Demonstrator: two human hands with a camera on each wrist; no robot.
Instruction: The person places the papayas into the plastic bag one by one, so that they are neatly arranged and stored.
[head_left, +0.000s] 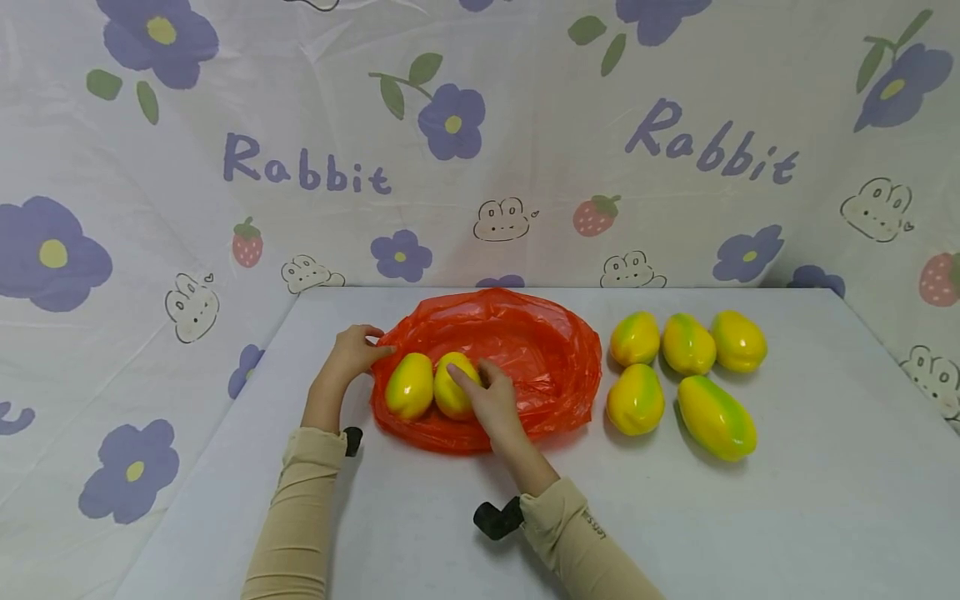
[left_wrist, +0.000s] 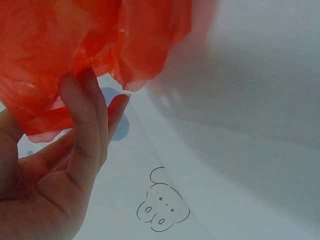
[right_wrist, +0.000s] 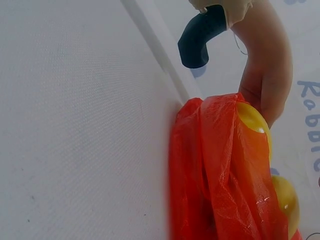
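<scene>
Fingers and thumb of the right hand point(head_left: 497, 407) are clamped on a glossy yellow, green-tinged oval fruit point(head_left: 453, 402), which sits within the near left part of a wide-mouthed bag of thin, crinkled red plastic point(head_left: 555, 367). Fingers and thumb of the left hand point(head_left: 348, 357) pinch the bag's left edge; the left wrist view shows the red film between them.

Nearest of all are two beige sleeves point(head_left: 581, 546) with rolled cuffs, the right one bearing dark lettering, and a black curved piece point(head_left: 498, 518) juts from each cuff. Just beyond, a second yellow oval fruit with a green streak point(head_left: 409, 387) lies in the bag, just left of the held one. To the right of the bag, on the white counter point(head_left: 825, 500), five loose yellow-and-green fruits point(head_left: 717, 418) lie in two rows: two nearer, the right-hand one longer and lying aslant, and three farther back. Behind the counter hangs a pale cloth point(head_left: 540, 108) printed with purple flowers, strawberries, rabbit faces and the word "Rabbit" in purple.
</scene>
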